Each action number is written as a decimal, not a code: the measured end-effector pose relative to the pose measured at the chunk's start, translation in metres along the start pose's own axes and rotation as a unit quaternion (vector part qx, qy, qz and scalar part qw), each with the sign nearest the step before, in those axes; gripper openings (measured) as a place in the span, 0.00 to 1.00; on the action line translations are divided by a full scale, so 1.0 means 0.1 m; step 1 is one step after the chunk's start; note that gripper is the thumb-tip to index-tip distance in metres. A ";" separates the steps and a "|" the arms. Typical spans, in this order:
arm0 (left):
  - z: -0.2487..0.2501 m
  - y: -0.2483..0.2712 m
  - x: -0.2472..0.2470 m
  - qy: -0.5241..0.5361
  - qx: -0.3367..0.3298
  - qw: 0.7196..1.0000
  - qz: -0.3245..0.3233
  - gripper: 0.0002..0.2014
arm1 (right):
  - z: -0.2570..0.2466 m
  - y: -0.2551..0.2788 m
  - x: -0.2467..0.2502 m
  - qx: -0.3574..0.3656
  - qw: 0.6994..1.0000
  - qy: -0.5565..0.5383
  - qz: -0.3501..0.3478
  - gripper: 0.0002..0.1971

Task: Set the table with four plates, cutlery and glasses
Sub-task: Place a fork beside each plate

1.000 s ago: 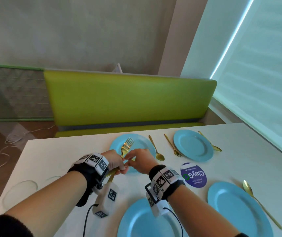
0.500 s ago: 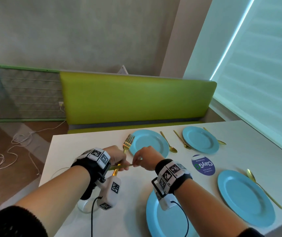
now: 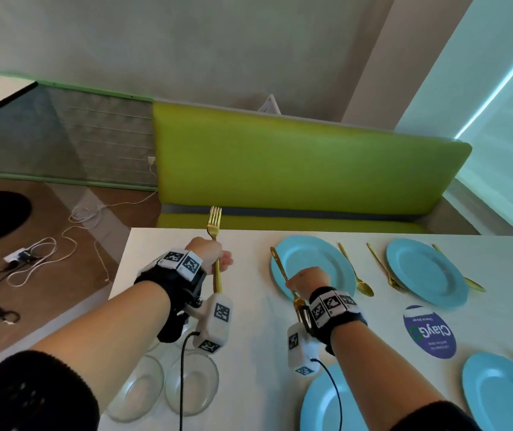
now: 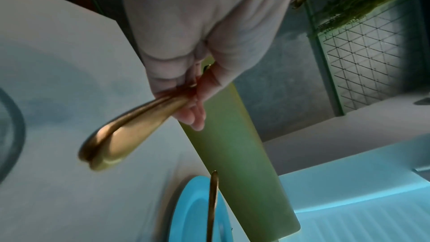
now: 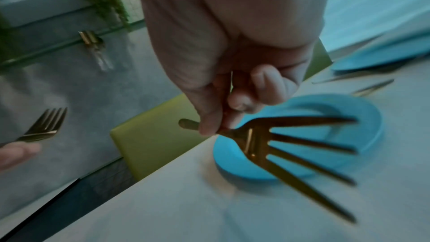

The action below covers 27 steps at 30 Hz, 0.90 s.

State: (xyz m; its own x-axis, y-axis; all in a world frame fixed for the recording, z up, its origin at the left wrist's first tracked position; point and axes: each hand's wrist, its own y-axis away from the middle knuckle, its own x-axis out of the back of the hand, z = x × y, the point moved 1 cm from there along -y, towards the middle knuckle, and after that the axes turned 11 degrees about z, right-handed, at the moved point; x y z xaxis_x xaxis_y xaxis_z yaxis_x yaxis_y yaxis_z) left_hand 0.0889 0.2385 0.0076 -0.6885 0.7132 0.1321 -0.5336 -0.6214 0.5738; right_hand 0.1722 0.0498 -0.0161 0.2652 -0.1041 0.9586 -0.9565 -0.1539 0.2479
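Note:
My left hand (image 3: 220, 263) grips a gold fork (image 3: 214, 223) upright over the table's far left part, tines up. The handle end (image 4: 116, 141) looks doubled in the left wrist view. My right hand (image 3: 301, 283) pinches a second gold fork (image 3: 279, 265) by its neck above the left rim of the far left blue plate (image 3: 323, 265); its tines (image 5: 302, 146) point back at the wrist. Three more blue plates lie far right (image 3: 426, 272), near middle (image 3: 317, 409) and near right (image 3: 503, 396). Two clear glasses (image 3: 191, 387) stand at the near left.
A gold spoon (image 3: 357, 276) lies right of the far left plate. A fork (image 3: 385, 272) and a spoon (image 3: 469, 281) flank the far right plate. A purple round sticker (image 3: 429, 331) marks the white table (image 3: 249, 321). A green bench (image 3: 295, 169) runs behind; cables lie on the floor at left.
The hands were together on the forks; now they have drawn apart. The right hand holds one fork by itself, and the left has raised its fork upright. The head view swung left.

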 end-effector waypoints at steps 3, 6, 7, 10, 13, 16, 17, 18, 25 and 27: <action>0.01 -0.11 -0.04 0.017 0.005 1.000 0.004 0.11 | -0.12 -0.14 -0.19 -0.047 0.993 -0.097 -0.045 0.15; 0.00 -0.21 -0.07 0.041 0.004 0.999 0.017 0.09 | -0.20 -0.29 -0.41 -0.087 0.977 -0.179 -0.081 0.19; 0.00 -0.24 -0.08 0.046 0.003 0.999 0.021 0.10 | -0.25 -0.30 -0.45 -0.069 0.978 -0.173 -0.088 0.20; -0.01 -0.34 -0.09 0.051 0.006 0.998 0.026 0.14 | -0.31 -0.40 -0.57 -0.085 0.976 -0.183 -0.086 0.21; -0.02 -0.40 -0.12 0.049 0.010 0.998 0.022 0.13 | -0.38 -0.46 -0.65 -0.102 0.968 -0.213 -0.081 0.20; -0.04 -0.46 -0.16 0.043 0.014 0.999 0.021 0.13 | -0.45 -0.49 -0.68 -0.113 0.973 -0.188 -0.067 0.12; -0.04 -0.49 -0.17 0.041 0.015 0.999 0.021 0.13 | -0.48 -0.51 -0.70 -0.109 0.979 -0.161 -0.055 0.07; -0.04 -0.50 -0.18 0.040 0.015 0.999 0.021 0.13 | -0.50 -0.53 -0.70 -0.106 0.984 -0.135 -0.046 0.06; -0.03 -0.60 -0.27 0.038 0.012 0.999 0.025 0.13 | -0.47 -0.67 -0.81 -0.084 0.983 -0.155 -0.052 0.16; -0.03 -0.62 -0.31 0.036 0.011 0.999 0.026 0.12 | -0.46 -0.69 -0.79 -0.098 0.984 -0.148 -0.032 0.13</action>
State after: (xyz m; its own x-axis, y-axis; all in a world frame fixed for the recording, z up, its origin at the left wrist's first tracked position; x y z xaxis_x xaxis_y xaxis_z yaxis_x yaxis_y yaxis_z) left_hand 0.1414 0.2538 -0.0342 -0.7490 0.6544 0.1035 -0.4859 -0.6488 0.5857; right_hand 0.2116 0.1140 -0.1021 0.3217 -0.3864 0.8644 -0.9340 0.0203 0.3567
